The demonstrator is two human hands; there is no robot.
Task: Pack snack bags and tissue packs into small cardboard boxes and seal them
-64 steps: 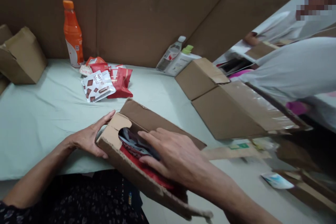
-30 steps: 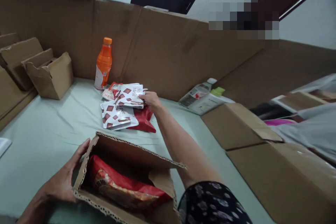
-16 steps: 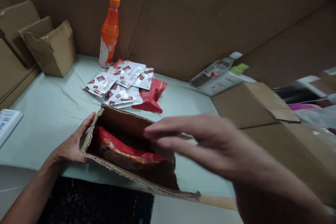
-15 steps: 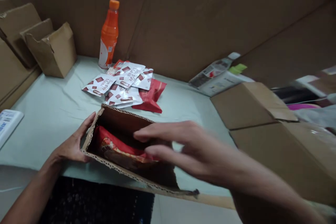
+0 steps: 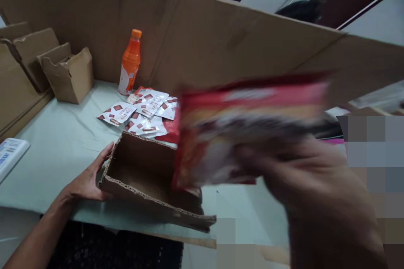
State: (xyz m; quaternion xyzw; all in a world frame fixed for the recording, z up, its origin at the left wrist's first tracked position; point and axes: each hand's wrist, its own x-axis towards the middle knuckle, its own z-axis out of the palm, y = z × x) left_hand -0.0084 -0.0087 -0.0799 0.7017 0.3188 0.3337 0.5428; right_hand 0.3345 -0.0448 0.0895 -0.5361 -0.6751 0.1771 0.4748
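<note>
My left hand [image 5: 90, 178] grips the left end of a small open cardboard box [image 5: 154, 204], thumb along its rim. The box's inside shows bare cardboard, though its right end is partly hidden. In my right hand [image 5: 303, 168] is a red food packet [image 5: 217, 134], raised above and to the right of the box and blurred by motion. My thumb lies across its near face; the other fingers are behind it. Beyond the box lie several white sachets [image 5: 148, 103] with brown squares, heaped on a red packet [image 5: 170, 130] that the raised one partly covers.
An orange bottle [image 5: 130, 65] stands upright behind the sachets. Several cardboard boxes [image 5: 74, 75] line the left side, and a white box-like item [image 5: 12, 153] lies at the left edge. A cardboard wall [image 5: 221, 46] closes off the back. Blurred squares hide the lower right.
My right hand has taken the red food packet out of the box and lifted it up and right. My left hand still holds the box. The view has tilted upward.
</note>
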